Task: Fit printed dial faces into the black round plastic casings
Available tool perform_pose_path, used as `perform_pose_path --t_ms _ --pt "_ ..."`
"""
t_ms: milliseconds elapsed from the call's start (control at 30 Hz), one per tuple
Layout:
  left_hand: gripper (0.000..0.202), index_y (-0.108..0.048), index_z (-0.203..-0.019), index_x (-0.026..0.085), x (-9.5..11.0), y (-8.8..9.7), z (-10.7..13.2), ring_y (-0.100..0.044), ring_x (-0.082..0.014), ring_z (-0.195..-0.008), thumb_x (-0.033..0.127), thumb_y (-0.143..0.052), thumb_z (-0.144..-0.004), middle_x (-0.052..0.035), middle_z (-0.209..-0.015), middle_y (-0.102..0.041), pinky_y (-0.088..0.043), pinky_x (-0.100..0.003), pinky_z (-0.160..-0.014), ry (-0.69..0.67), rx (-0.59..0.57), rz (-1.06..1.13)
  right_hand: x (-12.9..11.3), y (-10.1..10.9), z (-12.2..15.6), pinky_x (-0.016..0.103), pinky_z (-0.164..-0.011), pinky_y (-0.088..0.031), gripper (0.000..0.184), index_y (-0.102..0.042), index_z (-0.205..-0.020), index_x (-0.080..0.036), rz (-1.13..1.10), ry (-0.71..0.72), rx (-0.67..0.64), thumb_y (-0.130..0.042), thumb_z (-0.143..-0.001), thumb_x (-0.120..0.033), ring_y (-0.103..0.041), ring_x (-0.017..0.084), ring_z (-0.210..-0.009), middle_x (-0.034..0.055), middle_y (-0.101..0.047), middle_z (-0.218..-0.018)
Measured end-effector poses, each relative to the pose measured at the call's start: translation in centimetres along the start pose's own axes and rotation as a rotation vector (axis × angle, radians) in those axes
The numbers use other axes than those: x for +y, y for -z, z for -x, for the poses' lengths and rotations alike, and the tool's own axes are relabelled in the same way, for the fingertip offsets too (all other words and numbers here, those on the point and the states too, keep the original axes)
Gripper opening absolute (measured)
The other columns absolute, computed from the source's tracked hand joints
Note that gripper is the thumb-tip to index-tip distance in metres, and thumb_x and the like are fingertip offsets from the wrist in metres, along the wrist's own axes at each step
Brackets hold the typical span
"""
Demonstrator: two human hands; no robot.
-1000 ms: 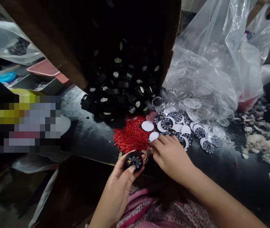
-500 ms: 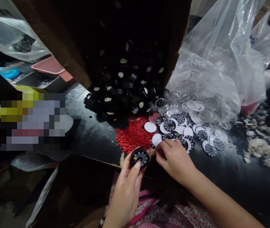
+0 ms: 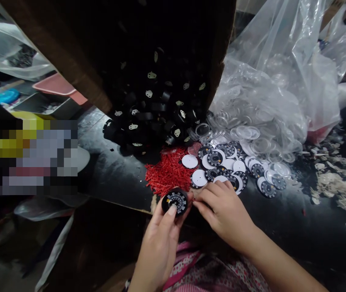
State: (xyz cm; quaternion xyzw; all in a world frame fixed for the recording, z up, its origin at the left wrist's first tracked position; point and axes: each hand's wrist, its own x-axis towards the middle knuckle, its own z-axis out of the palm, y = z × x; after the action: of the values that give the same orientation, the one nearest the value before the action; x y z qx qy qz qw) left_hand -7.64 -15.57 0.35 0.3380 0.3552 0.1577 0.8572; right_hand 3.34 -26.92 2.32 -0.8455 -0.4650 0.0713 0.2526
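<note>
My left hand (image 3: 160, 235) is closed round a black round gauge (image 3: 180, 198), its thumb pressed on the dial face with white markings and an orange patch. Close by its right side is my right hand (image 3: 223, 209), with thumb and fingers pinched together; whatever is between the fingertips is too small to make out. Just beyond the hands lie a heap of thin red pointers (image 3: 169, 170) and a loose pile of round dial cards (image 3: 214, 158), some showing black printed faces and others plain white backs.
A big cardboard box (image 3: 93, 77) on its side spills black round housings (image 3: 157, 107). Clear plastic lenses (image 3: 246, 132) lie by a clear bag (image 3: 267, 89) at right. Pale flat pieces (image 3: 337, 182) are scattered far right. A pink tray (image 3: 55, 84) stands at left.
My right hand has come down and left from the dial cards, its fingertips now nearer the gauge. My left hand still holds the gauge. The whole view has shifted slightly.
</note>
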Motion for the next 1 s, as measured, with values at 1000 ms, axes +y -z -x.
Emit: perform_pose_path --t_ms 1000 --pt "0.025 -0.065 -0.109 0.028 0.2 -0.6 0.2 -0.067 -0.0202 -0.103 0.031 -0.067 -0.083 -0.0014 -0.11 -0.072 -0.052 -0.029 -0.092 -0.161 -0.168 -0.491 -1.5 1.6 1.1 0.026 -0.07 -0.04 0.015 -0.056 -0.077 -0.021 -0.561 -0.174 0.054 -0.055 -0.091 -0.015 -0.055 0.013 -0.075 -0.0017 -0.059 -0.08"
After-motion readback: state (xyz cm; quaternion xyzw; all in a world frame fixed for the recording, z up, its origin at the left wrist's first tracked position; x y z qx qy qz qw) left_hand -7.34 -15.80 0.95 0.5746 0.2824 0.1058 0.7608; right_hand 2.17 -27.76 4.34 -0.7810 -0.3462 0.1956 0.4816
